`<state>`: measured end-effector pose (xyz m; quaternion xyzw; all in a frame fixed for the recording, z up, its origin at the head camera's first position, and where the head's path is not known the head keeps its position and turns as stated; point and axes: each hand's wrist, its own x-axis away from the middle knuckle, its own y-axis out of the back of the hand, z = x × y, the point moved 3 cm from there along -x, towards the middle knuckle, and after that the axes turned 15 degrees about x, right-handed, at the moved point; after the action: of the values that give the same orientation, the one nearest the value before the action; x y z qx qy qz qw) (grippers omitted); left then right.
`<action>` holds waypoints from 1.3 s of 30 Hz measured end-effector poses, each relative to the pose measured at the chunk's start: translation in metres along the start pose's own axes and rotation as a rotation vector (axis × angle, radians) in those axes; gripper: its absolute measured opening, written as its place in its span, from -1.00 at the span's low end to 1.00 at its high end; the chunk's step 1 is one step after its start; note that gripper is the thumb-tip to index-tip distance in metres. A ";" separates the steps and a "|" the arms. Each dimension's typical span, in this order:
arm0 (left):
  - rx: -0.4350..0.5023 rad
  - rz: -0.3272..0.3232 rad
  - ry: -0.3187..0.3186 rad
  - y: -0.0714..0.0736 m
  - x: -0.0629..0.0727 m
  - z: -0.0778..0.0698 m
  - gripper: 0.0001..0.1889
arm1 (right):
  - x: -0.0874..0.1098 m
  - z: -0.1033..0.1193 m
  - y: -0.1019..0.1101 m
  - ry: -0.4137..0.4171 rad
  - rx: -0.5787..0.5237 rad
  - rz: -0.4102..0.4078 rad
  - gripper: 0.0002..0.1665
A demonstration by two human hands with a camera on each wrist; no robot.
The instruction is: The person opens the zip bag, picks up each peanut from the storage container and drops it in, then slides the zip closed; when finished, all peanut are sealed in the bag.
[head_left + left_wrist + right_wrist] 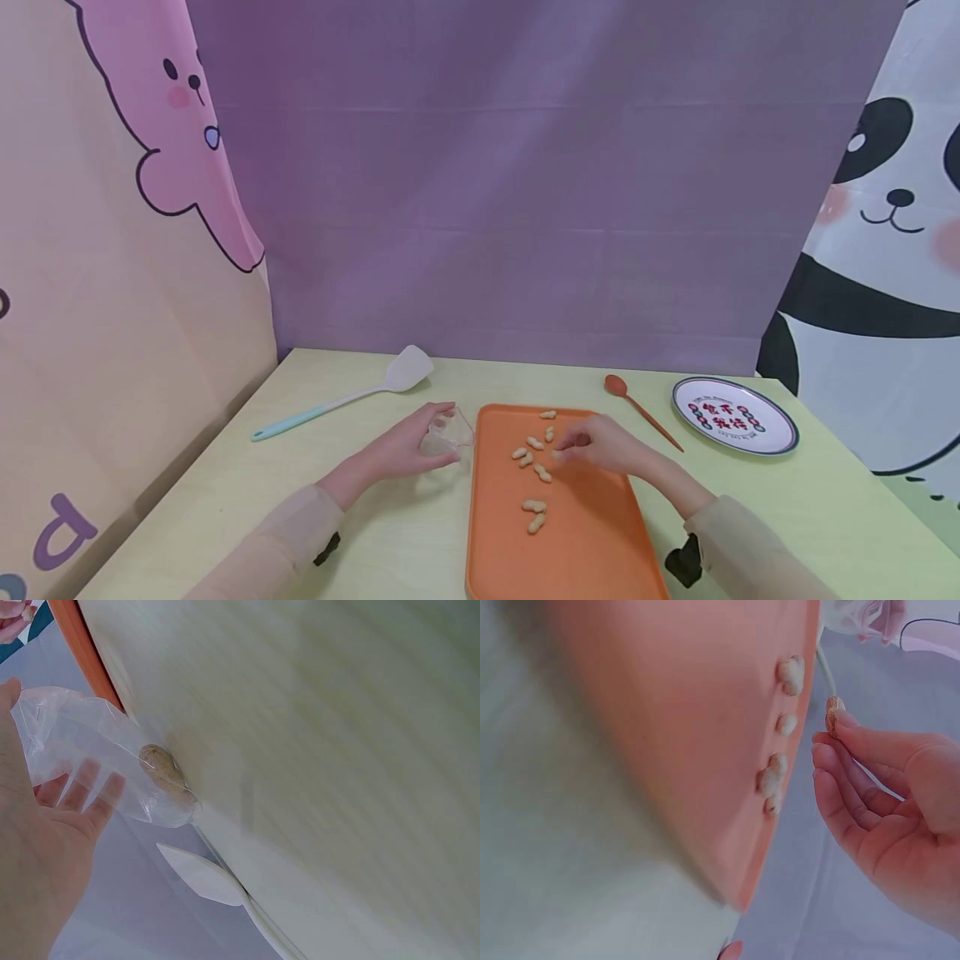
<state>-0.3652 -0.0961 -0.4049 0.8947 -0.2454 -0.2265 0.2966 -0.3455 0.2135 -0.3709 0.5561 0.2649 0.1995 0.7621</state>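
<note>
My left hand (pixel 405 443) holds a clear plastic bag (pixel 82 724) at its mouth, just left of the orange tray (pixel 577 550). In the left wrist view, the fingers show through the film, and at least one peanut (pixel 160 765) lies in the bag's bottom. Over the tray, my right hand (pixel 603 444) pinches a single peanut (pixel 834 714) between thumb and fingertips. Several more unshelled peanuts (pixel 535 506) are scattered on the tray, mostly in its left and far parts.
A spatula (pixel 408 369) with a pale blue handle lies at the back left. To the tray's right are a red-brown spoon (pixel 617 386) and a white plate (pixel 690 400) with a dark rim and red print. A purple curtain (pixel 510 208) hangs behind the table.
</note>
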 end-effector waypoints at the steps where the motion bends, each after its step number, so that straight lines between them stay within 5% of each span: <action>1: 0.001 0.000 -0.001 0.000 0.000 0.000 -0.18 | -0.002 0.002 0.001 0.005 -0.005 -0.006 -0.92; 26: 0.011 0.010 -0.018 0.002 0.000 -0.004 -0.15 | -0.072 0.070 -0.013 0.076 -0.093 0.018 -0.83; 39: 0.033 0.002 -0.020 0.001 -0.001 -0.004 -0.16 | -0.083 0.085 -0.026 0.094 -0.089 -0.038 -0.86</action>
<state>-0.3641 -0.0952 -0.4014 0.8969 -0.2530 -0.2310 0.2796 -0.3569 0.0923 -0.3602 0.5066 0.3019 0.2226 0.7763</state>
